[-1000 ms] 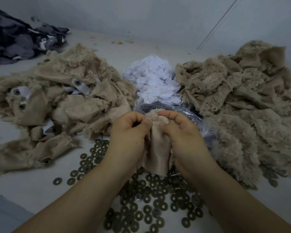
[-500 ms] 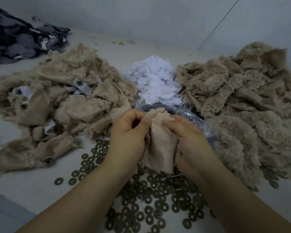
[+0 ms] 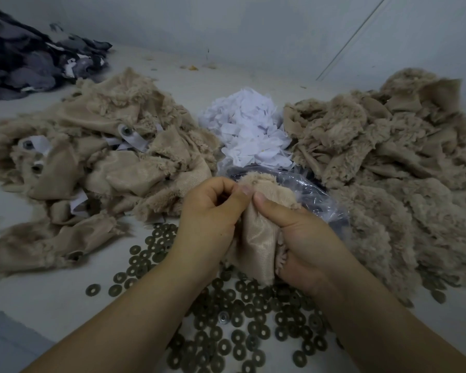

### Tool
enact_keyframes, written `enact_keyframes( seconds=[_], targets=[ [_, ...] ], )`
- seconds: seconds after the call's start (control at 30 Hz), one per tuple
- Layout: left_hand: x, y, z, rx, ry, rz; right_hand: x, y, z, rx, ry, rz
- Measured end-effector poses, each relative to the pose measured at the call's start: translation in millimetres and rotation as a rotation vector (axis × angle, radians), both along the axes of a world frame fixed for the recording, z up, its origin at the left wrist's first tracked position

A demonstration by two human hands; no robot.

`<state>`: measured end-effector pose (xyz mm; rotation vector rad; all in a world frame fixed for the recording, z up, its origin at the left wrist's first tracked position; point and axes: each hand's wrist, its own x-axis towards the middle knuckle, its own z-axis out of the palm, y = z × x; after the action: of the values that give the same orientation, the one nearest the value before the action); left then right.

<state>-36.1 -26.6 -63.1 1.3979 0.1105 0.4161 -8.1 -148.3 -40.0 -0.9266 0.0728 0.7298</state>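
Note:
Both hands hold one small beige plush fabric piece (image 3: 260, 238) upright over the table, its smooth backing towards me and fur showing at the top. My left hand (image 3: 210, 224) pinches its upper left edge with curled fingers. My right hand (image 3: 304, 243) grips its right side, thumb pressed on the backing near the top. Whatever lies between the fingertips is hidden.
A heap of beige plush pieces with white tabs and metal snaps (image 3: 97, 168) lies left, another fur heap (image 3: 393, 168) right. White fabric scraps (image 3: 250, 130) sit behind a clear plastic bag (image 3: 315, 200). Several dark washers (image 3: 237, 319) cover the near table. Dark cloth (image 3: 33, 57) lies far left.
The hands have shifted slightly on the piece: my right thumb slid up towards the left fingertips, and the fabric bunched narrower between the hands.

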Motion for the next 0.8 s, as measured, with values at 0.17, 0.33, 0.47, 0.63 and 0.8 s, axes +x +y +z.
enact_keyframes(
  seconds=[0.17, 0.33, 0.47, 0.63, 0.8],
  targets=[
    [-1.2, -1.3, 3.6, -0.110, 0.000, -0.066, 2.1, -1.0, -2.0, 0.037, 0.058, 0.068],
    [-3.8, -4.9, 11.2, -0.308, 0.005, -0.110, 3.4, -3.6, -2.3, 0.035, 0.054, 0.099],
    [-3.8, -4.1, 13.6, -0.272, 0.041, -0.055, 5.5, -3.7, -4.6, 0.012, 0.009, 0.100],
    [-4.1, -1.8, 14.3, -0.218, 0.049, -0.051, 5.3, -3.6, -4.6, 0.040, -0.008, 0.099],
    [-5.2, -5.4, 14.3, -0.260, 0.082, -0.067, 5.4, -3.7, -4.4, 0.044, 0.055, 0.085]
  ],
)
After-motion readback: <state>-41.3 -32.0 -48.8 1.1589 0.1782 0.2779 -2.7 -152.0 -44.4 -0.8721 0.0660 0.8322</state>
